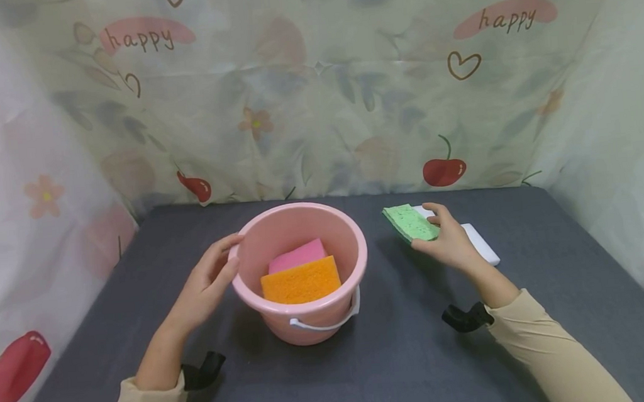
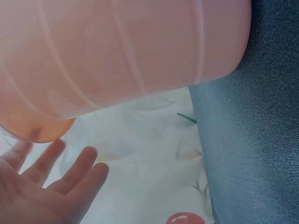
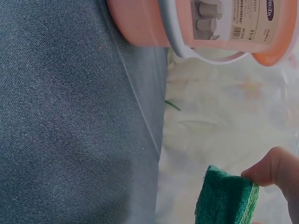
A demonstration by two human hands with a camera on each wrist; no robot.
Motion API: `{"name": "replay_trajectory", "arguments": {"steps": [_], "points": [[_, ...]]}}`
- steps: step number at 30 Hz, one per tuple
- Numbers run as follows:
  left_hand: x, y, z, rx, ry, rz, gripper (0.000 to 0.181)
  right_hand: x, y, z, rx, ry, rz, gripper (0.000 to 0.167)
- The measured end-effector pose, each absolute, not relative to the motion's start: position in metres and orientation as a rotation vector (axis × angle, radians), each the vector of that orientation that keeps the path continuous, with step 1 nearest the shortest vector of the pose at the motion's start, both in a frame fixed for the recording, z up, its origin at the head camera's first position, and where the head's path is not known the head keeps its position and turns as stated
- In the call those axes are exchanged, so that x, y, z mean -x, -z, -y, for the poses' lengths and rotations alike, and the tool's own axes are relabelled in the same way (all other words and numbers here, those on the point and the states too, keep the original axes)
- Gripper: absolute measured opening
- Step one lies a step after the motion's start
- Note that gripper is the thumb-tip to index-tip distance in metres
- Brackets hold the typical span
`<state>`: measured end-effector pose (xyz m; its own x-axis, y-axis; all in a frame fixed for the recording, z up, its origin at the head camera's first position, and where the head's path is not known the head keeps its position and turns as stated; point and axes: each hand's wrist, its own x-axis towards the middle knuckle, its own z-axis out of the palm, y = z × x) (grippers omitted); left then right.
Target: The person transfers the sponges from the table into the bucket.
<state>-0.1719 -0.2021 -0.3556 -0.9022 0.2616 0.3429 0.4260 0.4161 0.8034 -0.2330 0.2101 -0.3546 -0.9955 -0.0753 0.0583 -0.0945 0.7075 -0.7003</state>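
Note:
A pink bucket (image 1: 303, 322) stands upright near the middle of the table. An orange sponge (image 1: 301, 281) and a pink sponge (image 1: 298, 255) lie inside it. My left hand (image 1: 206, 286) touches the left side of its rim with relaxed fingers; in the left wrist view the fingertips (image 2: 88, 154) reach up toward the rim. To the right of the bucket, my right hand (image 1: 450, 241) pinches a green sponge (image 1: 411, 222) above the table. The right wrist view shows the thumb on the edge of this sponge (image 3: 222, 196), its darker green scouring side facing the camera.
White material (image 1: 480, 244) lies on the dark table (image 1: 403, 371) behind and beside my right hand, partly hidden; whether it is one piece or two I cannot tell. The bucket's pale handle (image 1: 331, 323) hangs down in front. Patterned cloth (image 1: 322, 131) walls in the back and sides.

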Motion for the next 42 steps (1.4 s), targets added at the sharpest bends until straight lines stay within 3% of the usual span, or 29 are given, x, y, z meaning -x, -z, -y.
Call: {"name": "replay_trajectory", "arguments": {"steps": [42], "points": [[0.174, 0.352, 0.197, 0.584, 1.435, 2.522, 0.036, 0.214, 0.303, -0.185, -0.377, -1.203, 2.761, 0.079]]}}
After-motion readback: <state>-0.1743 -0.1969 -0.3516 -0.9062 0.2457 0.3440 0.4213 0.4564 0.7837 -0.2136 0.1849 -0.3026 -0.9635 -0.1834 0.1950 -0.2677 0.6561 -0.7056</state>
